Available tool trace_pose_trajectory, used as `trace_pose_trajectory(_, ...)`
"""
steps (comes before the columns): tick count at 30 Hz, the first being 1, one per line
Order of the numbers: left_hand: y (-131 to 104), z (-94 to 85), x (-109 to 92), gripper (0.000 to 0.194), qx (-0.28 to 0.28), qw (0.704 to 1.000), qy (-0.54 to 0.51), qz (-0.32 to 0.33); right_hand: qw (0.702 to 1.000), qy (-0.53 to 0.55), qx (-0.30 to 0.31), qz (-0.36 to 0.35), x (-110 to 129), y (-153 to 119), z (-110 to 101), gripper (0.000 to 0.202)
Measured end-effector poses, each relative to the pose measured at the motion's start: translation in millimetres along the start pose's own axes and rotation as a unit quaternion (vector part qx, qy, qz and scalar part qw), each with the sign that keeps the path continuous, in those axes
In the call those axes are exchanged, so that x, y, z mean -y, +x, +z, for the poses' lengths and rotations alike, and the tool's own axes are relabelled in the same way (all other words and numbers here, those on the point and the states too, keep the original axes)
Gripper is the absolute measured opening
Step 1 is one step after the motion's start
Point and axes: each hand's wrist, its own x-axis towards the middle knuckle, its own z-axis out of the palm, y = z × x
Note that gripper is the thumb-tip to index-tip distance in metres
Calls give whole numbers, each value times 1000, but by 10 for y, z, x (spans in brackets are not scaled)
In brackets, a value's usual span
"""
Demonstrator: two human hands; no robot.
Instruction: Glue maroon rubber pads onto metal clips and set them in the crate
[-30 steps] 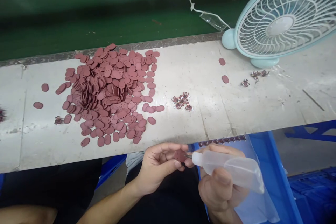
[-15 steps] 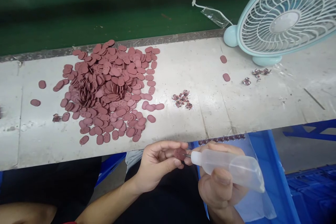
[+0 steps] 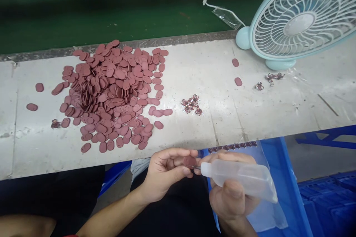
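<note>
My left hand (image 3: 164, 174) pinches a reddish-brown oval piece (image 3: 189, 161) between thumb and fingers, just off the table's front edge. In my right hand (image 3: 233, 200) lies a translucent squeeze bottle (image 3: 241, 176) with a white cap, tilted toward the left. Its thin metal tip is at the lower right part of the held piece; whether it touches cannot be made out. Beyond my left hand, a large heap of similar oval pieces (image 3: 111, 81) covers the white table (image 3: 194, 133). Small shiny dark-red parts (image 3: 191, 104) sit in a cluster right of the heap.
A light blue fan (image 3: 299, 24) stands at the back right, with its white cable behind it. More shiny parts (image 3: 274, 77) and two loose ovals lie near it. Below the table edge is a blue bin (image 3: 294, 189) with plastic sheeting. Someone's arm (image 3: 27, 226) shows at the lower left.
The bottle tip has moved slightly lower against the held piece. The whole view has shifted a little, so the table and its contents appear slightly further left.
</note>
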Motion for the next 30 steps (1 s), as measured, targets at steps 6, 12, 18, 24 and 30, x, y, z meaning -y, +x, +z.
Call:
trace_pose_trajectory(6,21,-9,-13,33,-16,1000,1,10,937,335,62,73,160,461,-577,36)
trace_pose_trajectory(12,0,-43,-91,31,-35,999,0,15,818,553,88,134,206,772,-1024,25)
trace_pose_trajectory(18,-59,-154,-241,19,-93,995,23,36,994,96,-56,-9,235,621,-599,39)
trace_pose_trajectory(24,-87,-181,-270,19,-119,992,23,30,794,-572,-54,-198,41,965,-277,24)
trace_pose_trajectory(30,-114,-208,-293,18,-154,988,8,19,601,-773,29,-202,-217,978,-357,37)
